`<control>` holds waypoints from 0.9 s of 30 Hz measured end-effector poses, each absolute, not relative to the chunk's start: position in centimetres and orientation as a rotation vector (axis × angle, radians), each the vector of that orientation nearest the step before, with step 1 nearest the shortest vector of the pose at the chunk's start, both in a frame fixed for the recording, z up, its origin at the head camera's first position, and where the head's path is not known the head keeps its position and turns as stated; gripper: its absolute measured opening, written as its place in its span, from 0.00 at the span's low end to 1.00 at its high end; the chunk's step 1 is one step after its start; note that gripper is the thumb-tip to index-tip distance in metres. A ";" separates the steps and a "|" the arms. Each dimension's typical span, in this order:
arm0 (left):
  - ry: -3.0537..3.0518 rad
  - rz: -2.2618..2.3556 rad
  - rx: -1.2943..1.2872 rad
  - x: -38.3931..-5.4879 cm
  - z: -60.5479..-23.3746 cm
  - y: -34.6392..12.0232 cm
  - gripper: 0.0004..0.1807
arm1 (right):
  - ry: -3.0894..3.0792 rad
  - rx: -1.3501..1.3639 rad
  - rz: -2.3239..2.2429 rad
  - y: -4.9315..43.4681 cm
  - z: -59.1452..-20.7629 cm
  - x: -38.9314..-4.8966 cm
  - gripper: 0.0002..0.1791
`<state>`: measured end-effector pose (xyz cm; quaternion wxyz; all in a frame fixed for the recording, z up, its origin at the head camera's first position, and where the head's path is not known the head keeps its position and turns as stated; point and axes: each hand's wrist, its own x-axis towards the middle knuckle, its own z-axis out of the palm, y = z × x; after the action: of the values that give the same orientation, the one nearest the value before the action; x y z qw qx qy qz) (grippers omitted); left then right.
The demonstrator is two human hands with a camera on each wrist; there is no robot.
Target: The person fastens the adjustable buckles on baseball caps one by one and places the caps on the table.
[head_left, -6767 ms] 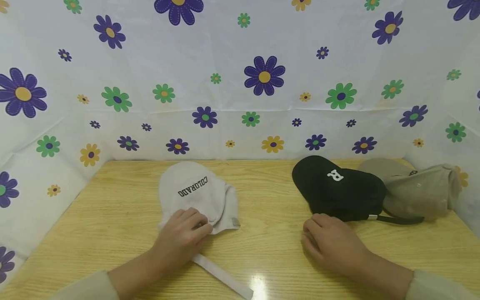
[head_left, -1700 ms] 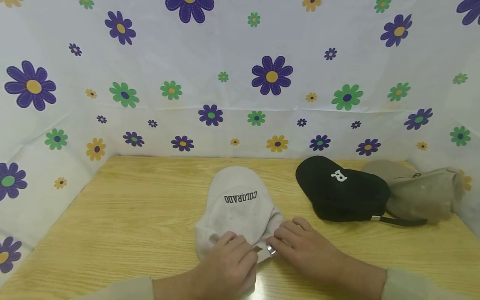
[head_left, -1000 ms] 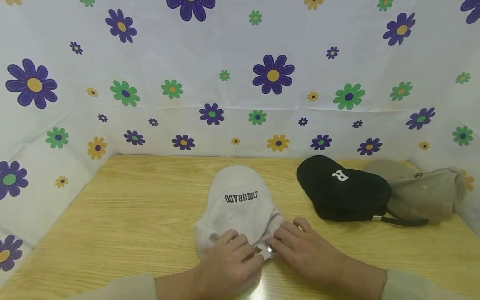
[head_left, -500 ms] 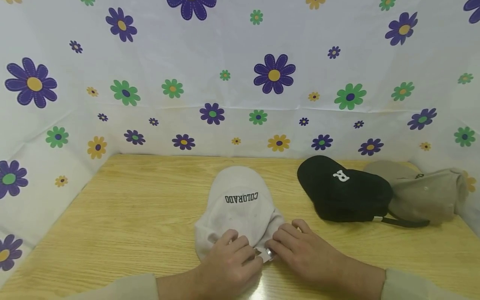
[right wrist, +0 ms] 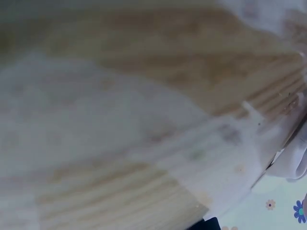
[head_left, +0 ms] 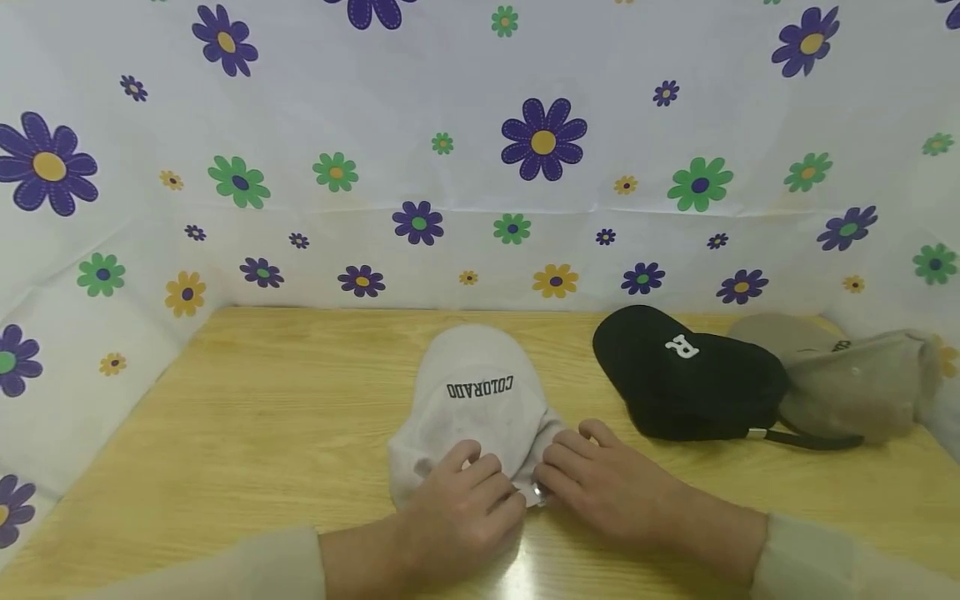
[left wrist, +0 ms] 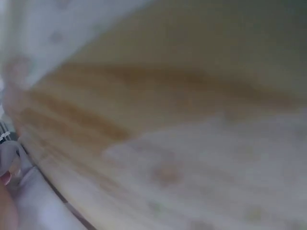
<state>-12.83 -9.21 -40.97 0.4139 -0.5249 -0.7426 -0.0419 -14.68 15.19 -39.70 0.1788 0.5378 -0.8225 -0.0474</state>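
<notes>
A pale grey-beige baseball cap (head_left: 480,358) with COLORADO lettering lies on the table, brim toward the back. Both hands are at its back opening. The left hand (head_left: 465,517) pinches the cap's strap beside the metal buckle (head_left: 537,493), its fingers covering most of the strap. From the other side, the right hand (head_left: 607,483) grips the cap's back edge right at the buckle. Its fingertips are partly hidden behind the fabric. Only a bit of cap fabric (left wrist: 43,201) shows at the left wrist view's lower corner, and the right wrist view catches a cap edge (right wrist: 290,160).
To the right sits a black cap (head_left: 697,392) with a white R, its strap (head_left: 813,440) trailing rightward. A khaki cap (head_left: 862,392) lies partly behind it. A white flower-print cloth (head_left: 450,75) stands behind the wooden table (head_left: 262,400).
Since the earliest frame, the cap has turned and shifted right, and the right hand has left the black cap's side for the buckle. The loose strap end is out of sight. Lately the hands barely moved.
</notes>
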 end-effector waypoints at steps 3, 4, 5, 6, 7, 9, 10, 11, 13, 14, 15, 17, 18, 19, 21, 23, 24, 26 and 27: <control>-1.850 -0.101 -1.316 -13.2 -40.7 -9.2 0.12 | -2.357 1.504 -0.109 14.9 -39.4 -15.0 0.13; -1.843 -0.100 -1.315 -13.3 -40.6 -9.2 0.12 | -2.364 1.497 -0.092 14.8 -39.4 -15.1 0.13; -1.839 -0.097 -1.315 -13.3 -40.5 -9.2 0.12 | -2.372 1.489 -0.079 14.7 -39.3 -15.2 0.13; -1.835 -0.094 -1.317 -13.4 -40.4 -9.3 0.12 | -2.380 1.482 -0.057 14.6 -39.3 -15.2 0.13; -1.833 -0.092 -1.319 -13.4 -40.4 -9.3 0.12 | -2.383 1.478 -0.038 14.6 -39.3 -15.3 0.12; -1.830 -0.081 -1.322 -13.5 -40.3 -9.3 0.12 | -2.378 1.478 -0.013 14.4 -39.3 -15.4 0.12; -1.829 -0.078 -1.324 -13.5 -40.3 -9.3 0.12 | -2.376 1.480 -0.006 14.4 -39.3 -15.4 0.12; -1.834 -0.074 -1.327 -13.5 -40.3 -9.3 0.11 | -2.375 1.482 -0.002 14.3 -39.3 -15.5 0.12; -1.850 -0.074 -1.334 -13.5 -40.3 -9.2 0.11 | -2.377 1.486 0.000 14.3 -39.3 -15.5 0.13; -1.859 -0.077 -1.339 -13.5 -40.3 -9.2 0.11 | -2.383 1.488 0.002 14.3 -39.3 -15.5 0.13; -1.869 -0.081 -1.343 -13.5 -40.3 -9.2 0.11 | -2.387 1.488 0.004 14.3 -39.3 -15.5 0.13; -1.886 -0.081 -1.348 -13.5 -40.3 -9.2 0.10 | -2.394 1.487 0.009 14.3 -39.3 -15.6 0.13; -1.893 -0.084 -1.349 -13.5 -40.3 -9.2 0.10 | -2.394 1.487 0.016 14.3 -39.4 -15.6 0.13; -1.902 -0.081 -1.350 -13.4 -40.3 -9.3 0.10 | -2.394 1.489 0.031 14.3 -39.4 -15.6 0.13; -1.910 -0.075 -1.350 -13.3 -40.4 -9.3 0.11 | -2.380 1.496 0.061 14.3 -39.6 -15.6 0.12; -1.906 -0.077 -1.352 -13.3 -40.5 -9.4 0.12 | -2.358 1.505 0.091 14.3 -39.8 -15.5 0.12; -1.896 -0.075 -1.352 -13.2 -40.6 -9.4 0.13 | -2.346 1.511 0.109 14.3 -40.0 -15.5 0.11; -1.849 -0.071 -1.352 -13.2 -40.8 -9.3 0.13 | -2.318 1.525 0.132 14.3 -40.2 -15.3 0.11; -1.828 -0.072 -1.349 -13.2 -40.9 -9.3 0.13 | -2.309 1.530 0.138 14.3 -40.2 -15.3 0.11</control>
<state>-13.22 -9.28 -40.86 0.4206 -0.5385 -0.7296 -0.0288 -15.29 14.34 -40.24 0.1831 0.5423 -0.8185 0.0490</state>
